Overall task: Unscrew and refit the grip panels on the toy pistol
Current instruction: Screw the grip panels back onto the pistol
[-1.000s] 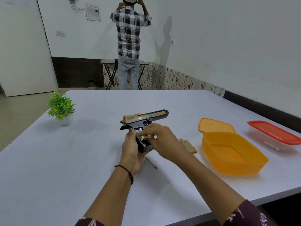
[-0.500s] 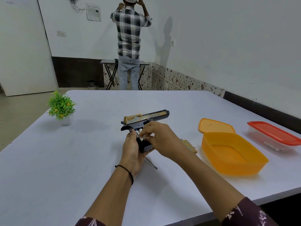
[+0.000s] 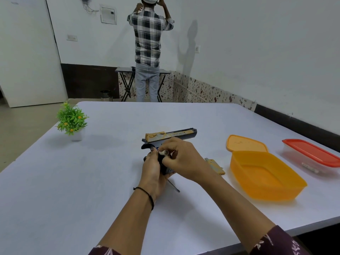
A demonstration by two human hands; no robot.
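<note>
A thin screwdriver (image 3: 173,185) lies on the table (image 3: 92,181) just on the near side of the grip. The left hand (image 3: 152,170) curls round the handle of the toy pistol (image 3: 176,134), whose slide points away to the right. The right hand (image 3: 185,159) pinches a small pale cylinder (image 3: 164,153) at the handle's top. Right of the grip lies a loose gold panel (image 3: 215,165), then an orange tub (image 3: 266,175); far beyond on the left stands a potted plant (image 3: 71,120)

The toy pistol (image 3: 176,133) at centre is black with a gold top. At right, the tub (image 3: 257,159) and lid (image 3: 246,143) are orange, and the clear box (image 3: 312,152) is topped in red. At left, a green plant (image 3: 70,118) has orange specks. At top, a black-and-white checked shirt (image 3: 148,35).
</note>
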